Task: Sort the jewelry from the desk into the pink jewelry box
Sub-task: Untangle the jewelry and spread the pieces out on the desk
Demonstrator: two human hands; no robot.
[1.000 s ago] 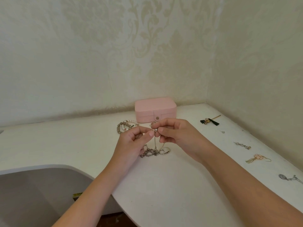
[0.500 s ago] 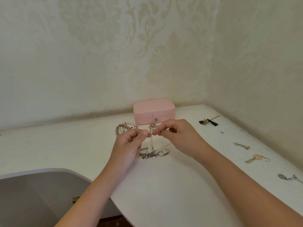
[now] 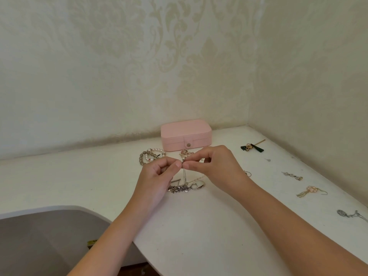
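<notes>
**Box shut, sorting barely begun**

Both hands are up over the middle of the bench (image 3: 199,232); the left hand (image 3: 159,176) and right hand (image 3: 216,166) meet fingertip to fingertip, each pinching the top of a thin chain (image 3: 184,174); the chain hangs straight down between them, its lower end in the silver tangle (image 3: 179,189) lying on the bench, beside an oval pendant (image 3: 197,186); whether they are working a clasp or only lifting, I cannot tell, the thing is too fine.

The pink box (image 3: 186,135) sits at the back against the wall, just beyond the hands, lid down and snap fastened; what is inside is hidden, but by my reckoning little or nothing has gone in, and it wants opening before this chain can.

Plenty left out: bead bracelets (image 3: 150,156) left of the box front; a pink floral piece (image 3: 186,153) just before it; a green hairpin (image 3: 252,147) off to the right; then down the right side a sparkly earring (image 3: 292,175), a pink tassel earring (image 3: 310,191) and a silver piece (image 3: 348,214), all well apart.
</notes>
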